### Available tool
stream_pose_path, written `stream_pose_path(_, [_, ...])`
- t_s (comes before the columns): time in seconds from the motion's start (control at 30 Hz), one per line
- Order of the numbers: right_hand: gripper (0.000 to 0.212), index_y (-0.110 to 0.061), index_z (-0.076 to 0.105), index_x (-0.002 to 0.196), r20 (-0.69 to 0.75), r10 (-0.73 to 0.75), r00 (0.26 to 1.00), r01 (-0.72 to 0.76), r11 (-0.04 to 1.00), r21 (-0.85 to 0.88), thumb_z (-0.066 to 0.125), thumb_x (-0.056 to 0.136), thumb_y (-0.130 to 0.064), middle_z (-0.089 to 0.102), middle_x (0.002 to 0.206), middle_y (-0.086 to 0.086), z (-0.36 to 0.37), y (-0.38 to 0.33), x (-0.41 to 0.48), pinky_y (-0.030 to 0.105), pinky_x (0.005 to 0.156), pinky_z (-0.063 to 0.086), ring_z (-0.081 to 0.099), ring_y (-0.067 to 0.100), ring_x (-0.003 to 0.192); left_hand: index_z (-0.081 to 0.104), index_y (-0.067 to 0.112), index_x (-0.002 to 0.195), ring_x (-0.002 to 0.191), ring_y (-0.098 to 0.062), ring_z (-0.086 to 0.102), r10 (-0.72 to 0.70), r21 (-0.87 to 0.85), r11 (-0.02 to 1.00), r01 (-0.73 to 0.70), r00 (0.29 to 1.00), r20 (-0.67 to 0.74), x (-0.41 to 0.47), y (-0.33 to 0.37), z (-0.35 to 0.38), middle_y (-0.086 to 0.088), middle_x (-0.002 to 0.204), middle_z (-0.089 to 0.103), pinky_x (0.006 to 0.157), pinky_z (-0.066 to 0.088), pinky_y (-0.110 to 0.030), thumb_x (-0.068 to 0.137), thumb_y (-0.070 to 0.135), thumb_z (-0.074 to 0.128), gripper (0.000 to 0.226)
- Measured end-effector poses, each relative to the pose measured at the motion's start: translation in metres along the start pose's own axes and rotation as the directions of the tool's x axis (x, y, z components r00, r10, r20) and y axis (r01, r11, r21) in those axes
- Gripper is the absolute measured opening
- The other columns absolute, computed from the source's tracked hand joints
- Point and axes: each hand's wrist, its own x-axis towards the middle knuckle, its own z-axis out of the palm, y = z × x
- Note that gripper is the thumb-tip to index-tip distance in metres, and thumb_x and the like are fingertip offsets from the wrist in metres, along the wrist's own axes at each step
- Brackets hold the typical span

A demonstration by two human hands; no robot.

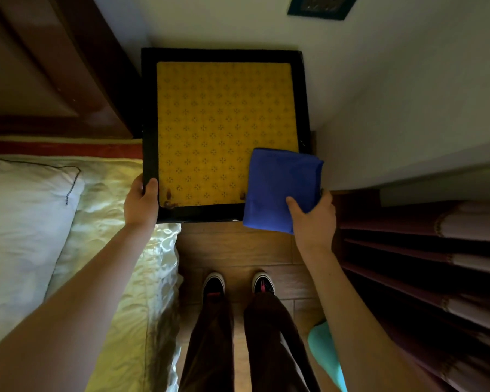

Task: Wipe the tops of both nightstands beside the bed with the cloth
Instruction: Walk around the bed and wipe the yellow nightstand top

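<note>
I stand on a brown wood floor [235,250] and look down at one nightstand [150,114] pushed into the corner of a white wall [379,80]. Its top has a black rim and a yellow mat [210,123] with small dark flower marks all over. There are brown spots near the front edge of the mat. The bed [119,278] is on my left, touching the nightstand's left side, with one white pillow [20,216] and a shiny pale sheet. A dark red headboard [54,66] stands behind the pillow. On my right are dark curtains [422,264] hanging in folds. High on the wall I see the corner of one dark frame [320,7]; I cannot tell what is in it. My left hand [140,202] is curled around the front left corner of the nightstand, thumb on top of the rim. My right hand [314,219] pinches one folded blue cloth [277,188], thumb on top and fingers under it. The cloth lies over the front right corner of the nightstand and hangs past the front edge. I see my two black shoes [238,282] and dark pants below. I see no words to read.
</note>
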Motion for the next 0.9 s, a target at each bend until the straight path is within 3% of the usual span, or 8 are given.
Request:
stream_pose_path(0.2, [0.052, 0.008, 0.061, 0.105, 0.106, 0.263, 0.959, -0.268, 0.962, 0.040, 0.078, 0.078, -0.033, 0.065, 0.103, 0.019, -0.029, -0.017, -0.007, 0.022, 0.051, 0.039, 0.063, 0.028, 0.089, 0.053, 0.009, 0.128, 0.099, -0.030, 0.058, -0.079, 0.040, 0.996, 0.080, 0.997, -0.011, -0.040, 0.016, -0.008, -0.010, 0.108, 0.061, 0.076, 0.038, -0.035, 0.095, 0.023, 0.053, 0.036])
stream_pose_path(0.27, [0.050, 0.007, 0.061, 0.111, 0.226, 0.340, 0.913, -0.386, 0.898, 0.211, 0.078, 0.079, -0.026, 0.065, 0.112, 0.019, -0.039, -0.032, -0.015, 0.033, 0.071, 0.055, 0.064, 0.031, 0.097, 0.052, 0.008, 0.133, 0.113, -0.029, 0.057, -0.123, 0.024, 0.992, 0.123, 0.992, -0.001, -0.058, 0.028, -0.021, -0.013, 0.127, 0.061, 0.084, 0.039, -0.032, 0.093, 0.022, 0.055, 0.042])
stream_pose_path(0.3, [0.048, 0.005, 0.060, 0.116, 0.298, 0.362, 0.883, -0.446, 0.845, 0.296, 0.077, 0.079, -0.022, 0.064, 0.119, 0.019, -0.047, -0.044, -0.021, 0.043, 0.084, 0.056, 0.064, 0.035, 0.103, 0.050, 0.008, 0.134, 0.119, -0.030, 0.055, -0.134, 0.012, 0.991, 0.134, 0.991, 0.006, -0.069, 0.037, -0.029, -0.013, 0.132, 0.058, 0.089, 0.039, -0.031, 0.092, 0.022, 0.056, 0.045])
stream_pose_path(0.37, [0.045, -0.004, 0.058, 0.124, 0.389, 0.321, 0.864, -0.474, 0.779, 0.411, 0.073, 0.084, -0.017, 0.063, 0.124, 0.017, -0.066, -0.070, -0.036, 0.051, 0.093, 0.053, 0.063, 0.036, 0.107, 0.050, 0.010, 0.135, 0.122, -0.031, 0.054, -0.114, -0.007, 0.993, 0.114, 0.993, 0.026, -0.091, 0.059, -0.049, -0.012, 0.133, 0.058, 0.094, 0.041, -0.034, 0.092, 0.022, 0.054, 0.045])
stream_pose_path(0.57, [0.035, -0.015, 0.059, 0.121, 0.344, 0.005, 0.939, -0.170, 0.876, 0.452, 0.068, 0.089, -0.024, 0.064, 0.123, 0.010, -0.161, -0.151, -0.104, 0.052, 0.095, 0.051, 0.063, 0.030, 0.107, 0.063, 0.022, 0.109, 0.103, -0.019, 0.059, 0.155, -0.108, 0.984, -0.145, 0.984, 0.092, -0.178, 0.140, -0.129, 0.007, 0.099, 0.064, 0.081, 0.039, -0.027, 0.093, 0.021, 0.055, 0.018])
stream_pose_path(0.67, [0.038, -0.015, 0.058, 0.126, 0.321, -0.154, 0.935, -0.004, 0.896, 0.443, 0.066, 0.091, -0.024, 0.062, 0.120, 0.003, -0.215, -0.178, -0.143, 0.044, 0.095, 0.051, 0.061, 0.024, 0.108, 0.066, 0.024, 0.105, 0.095, -0.008, 0.061, 0.255, -0.129, 0.962, -0.242, 0.962, 0.097, -0.232, 0.164, -0.176, 0.007, 0.098, 0.065, 0.075, 0.041, -0.012, 0.094, 0.025, 0.058, 0.014])
stream_pose_path(0.77, [0.027, -0.024, 0.057, 0.117, 0.314, -0.271, 0.910, 0.104, 0.882, 0.459, 0.065, 0.091, -0.025, 0.063, 0.113, -0.001, -0.253, -0.187, -0.177, 0.038, 0.089, 0.051, 0.061, 0.022, 0.103, 0.065, 0.024, 0.109, 0.094, 0.002, 0.060, 0.348, -0.051, 0.938, -0.344, 0.930, 0.122, -0.288, 0.161, -0.216, 0.013, 0.101, 0.067, 0.076, 0.041, -0.011, 0.096, 0.026, 0.055, 0.017])
stream_pose_path(0.9, [0.022, -0.029, 0.059, 0.111, 0.384, -0.328, 0.863, 0.163, 0.900, 0.403, 0.066, 0.090, -0.026, 0.066, 0.108, -0.004, -0.265, -0.173, -0.195, 0.046, 0.091, 0.052, 0.064, 0.022, 0.102, 0.065, 0.026, 0.110, 0.096, 0.000, 0.062, 0.299, -0.007, 0.954, -0.299, 0.953, 0.047, -0.333, 0.104, -0.243, 0.010, 0.105, 0.069, 0.076, 0.043, -0.015, 0.096, 0.025, 0.055, 0.017])
